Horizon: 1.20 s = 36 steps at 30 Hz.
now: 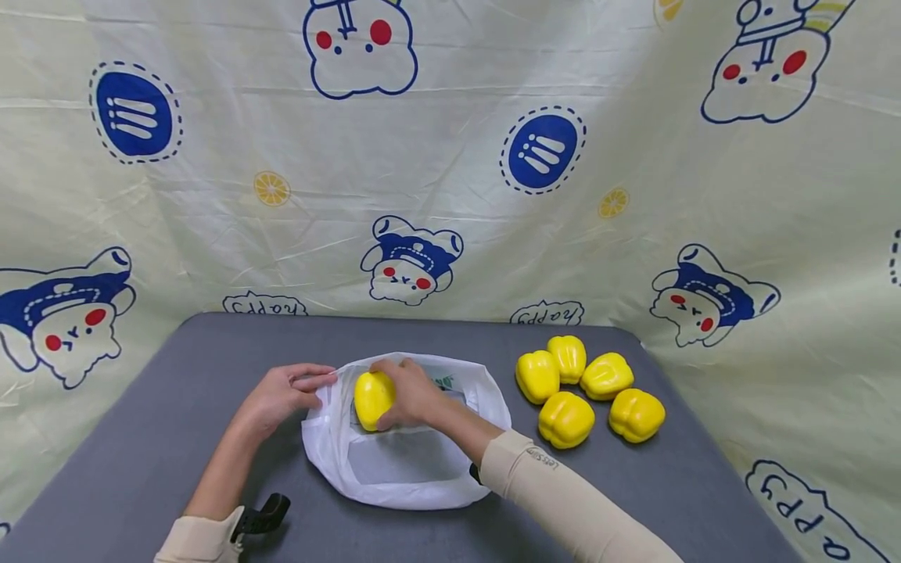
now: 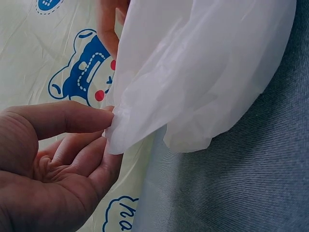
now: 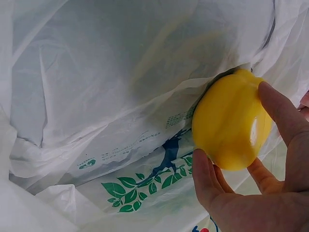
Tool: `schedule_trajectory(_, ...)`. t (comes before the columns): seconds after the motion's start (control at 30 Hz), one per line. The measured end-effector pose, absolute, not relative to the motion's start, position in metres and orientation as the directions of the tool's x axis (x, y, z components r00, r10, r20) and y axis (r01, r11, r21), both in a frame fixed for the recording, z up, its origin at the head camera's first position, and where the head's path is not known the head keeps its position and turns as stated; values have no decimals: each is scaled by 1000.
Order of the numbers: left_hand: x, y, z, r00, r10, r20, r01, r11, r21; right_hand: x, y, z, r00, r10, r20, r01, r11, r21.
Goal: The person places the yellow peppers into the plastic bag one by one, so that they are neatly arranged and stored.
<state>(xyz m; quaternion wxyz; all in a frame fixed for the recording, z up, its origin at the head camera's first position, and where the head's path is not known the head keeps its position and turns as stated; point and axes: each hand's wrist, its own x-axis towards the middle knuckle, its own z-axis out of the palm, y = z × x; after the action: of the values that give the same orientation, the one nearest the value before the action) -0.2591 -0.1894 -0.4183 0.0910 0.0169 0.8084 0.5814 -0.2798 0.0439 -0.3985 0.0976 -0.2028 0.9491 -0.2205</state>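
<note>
A white plastic bag (image 1: 325,457) stands with its mouth wide in the middle of the table. My left hand (image 1: 276,400) pinches the bag's left rim between thumb and fingers, as the left wrist view also shows on the thin white plastic (image 2: 183,82). Inside the bag's mouth, toward its left side, my right hand (image 1: 417,397) grips a yellow bell pepper (image 1: 373,400). In the right wrist view the thumb and fingertips hold the pepper (image 3: 231,123) by its sides, near the bag's inner wall with green leaf print (image 3: 128,195).
Several more yellow bell peppers (image 1: 566,420) sit grouped on the grey table (image 1: 394,539), to the right of the bag. A pale curtain (image 1: 450,156) with cartoon prints hangs behind and beside the table.
</note>
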Motion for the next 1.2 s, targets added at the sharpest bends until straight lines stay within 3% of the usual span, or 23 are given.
schedule_trajectory(0.53, -260, -187, -418, -984, 106, -141, -99, 332, 938, -280, 53, -393, -906, -414, -87, -335, 828, -450)
schedule_trajectory(0.87, -259, -185, -416, -986, 91, -140, -103, 328, 939, -278, 82, -373, -913, -404, -50, -327, 800, -503)
schedule_trajectory(1.2, -260, -186, -416, -987, 79, -143, -107, 346, 932, -272, 122, -359, -942, -334, 7, -299, 832, -467)
